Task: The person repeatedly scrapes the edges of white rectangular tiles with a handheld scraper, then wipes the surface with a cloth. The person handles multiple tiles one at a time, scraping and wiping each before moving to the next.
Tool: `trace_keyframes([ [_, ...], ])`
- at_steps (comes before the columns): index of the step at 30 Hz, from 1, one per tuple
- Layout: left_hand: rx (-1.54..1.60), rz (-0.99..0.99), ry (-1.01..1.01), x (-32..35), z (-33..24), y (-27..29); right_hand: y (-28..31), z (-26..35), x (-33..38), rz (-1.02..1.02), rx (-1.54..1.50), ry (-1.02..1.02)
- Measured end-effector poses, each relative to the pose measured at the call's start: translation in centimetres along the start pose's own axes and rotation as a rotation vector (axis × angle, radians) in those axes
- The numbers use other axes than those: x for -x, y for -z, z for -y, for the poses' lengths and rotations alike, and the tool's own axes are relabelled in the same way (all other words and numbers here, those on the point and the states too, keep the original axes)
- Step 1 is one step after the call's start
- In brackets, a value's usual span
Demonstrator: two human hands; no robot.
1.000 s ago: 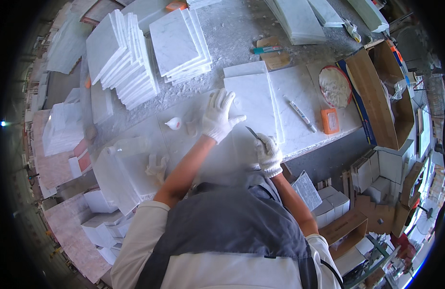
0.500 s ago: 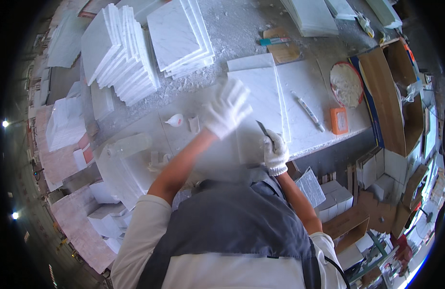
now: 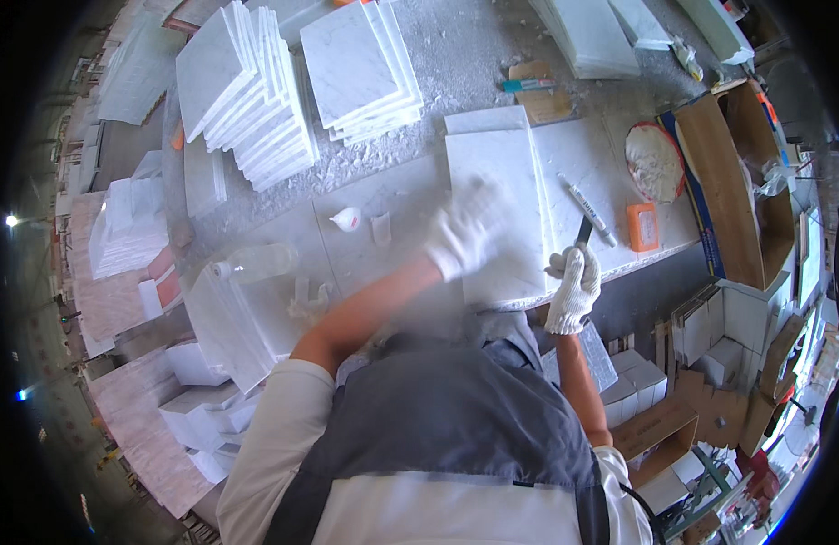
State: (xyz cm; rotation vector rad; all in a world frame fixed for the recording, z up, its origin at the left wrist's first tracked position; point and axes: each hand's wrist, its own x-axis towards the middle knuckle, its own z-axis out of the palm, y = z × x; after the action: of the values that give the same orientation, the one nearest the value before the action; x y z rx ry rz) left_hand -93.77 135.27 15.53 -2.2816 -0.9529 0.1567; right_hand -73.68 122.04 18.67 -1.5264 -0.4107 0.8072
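Bench [image 3: 456, 54] carrying everything, dusted grey with chips. Stacks of white marble tiles [image 3: 256, 91] fanning out at the far left. Single white tile [image 3: 501, 191] lying flat near the front edge, just beside a grey marker pen [image 3: 587, 211]. Left hand [image 3: 465, 232], gloved and blurred, hovering over that tile, fingers seeming spread. Right hand [image 3: 574, 282], gloved, gripping a dark slim tool [image 3: 583, 232] at the tile's right edge. Orange block [image 3: 642, 227] sitting nearby.
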Motion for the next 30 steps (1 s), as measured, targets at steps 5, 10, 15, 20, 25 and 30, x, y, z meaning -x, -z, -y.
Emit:
trace_keyframes([
  [5,0.363,0.161,-0.138,-0.1,-0.6,-3.3,1.3,-0.6,-0.3,0.117,0.088,0.028],
  [10,0.554,0.026,0.616,1.1,4.4,-1.8,2.1,-0.3,-1.1,0.188,0.315,0.007],
  [15,0.250,-0.111,-0.161,5.5,-3.3,4.3,-3.5,-1.1,-3.6,0.487,0.499,0.164],
  [20,0.914,-0.053,-0.139,9.4,-4.8,3.8,-9.9,-2.0,-6.0,0.647,0.734,0.428],
  [25,0.946,-0.163,-0.185,9.9,-3.2,2.6,-11.2,-1.0,-6.2,0.690,0.968,0.768],
  [30,1.068,-0.148,-0.154,9.6,-3.3,2.9,-11.6,-0.8,-6.4,0.702,0.978,0.809],
])
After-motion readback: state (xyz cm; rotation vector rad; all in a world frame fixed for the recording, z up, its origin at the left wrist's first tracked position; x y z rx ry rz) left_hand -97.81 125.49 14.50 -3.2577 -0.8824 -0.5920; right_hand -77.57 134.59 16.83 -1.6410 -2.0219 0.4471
